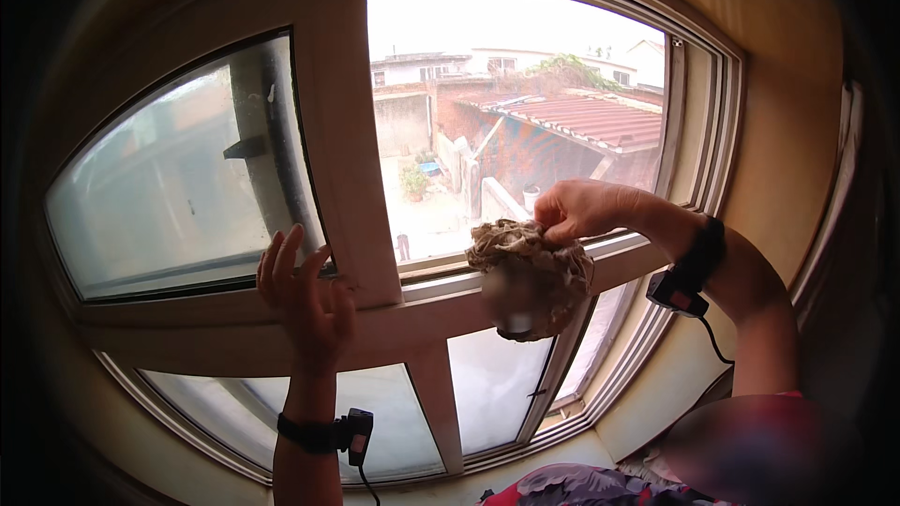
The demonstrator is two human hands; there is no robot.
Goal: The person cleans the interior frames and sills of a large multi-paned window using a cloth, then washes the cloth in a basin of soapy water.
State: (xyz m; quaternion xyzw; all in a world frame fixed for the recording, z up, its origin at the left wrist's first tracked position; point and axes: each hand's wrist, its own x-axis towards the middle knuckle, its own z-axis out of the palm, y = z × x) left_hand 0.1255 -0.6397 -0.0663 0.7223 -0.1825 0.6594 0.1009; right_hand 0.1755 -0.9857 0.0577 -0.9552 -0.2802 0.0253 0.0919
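Note:
My right hand point(580, 209) grips the top of a crumpled, dirty brownish cloth point(527, 246), which hangs in front of the window's middle rail, at the lower edge of the upper right opening. Part of the bundle is blurred. My left hand point(307, 295) is raised with fingers apart and holds nothing. Its fingertips are at the lower right corner of the left glass pane point(176, 190), beside the sash frame point(344, 154); whether they touch it I cannot tell.
Smaller panes point(499, 386) lie below the rail. Window tracks point(710, 133) run down the right side beside the wall point(780, 154). Black straps with small devices and cables are on both wrists. Patterned fabric point(569, 485) shows at the bottom. Outside are a yard and a red corrugated roof.

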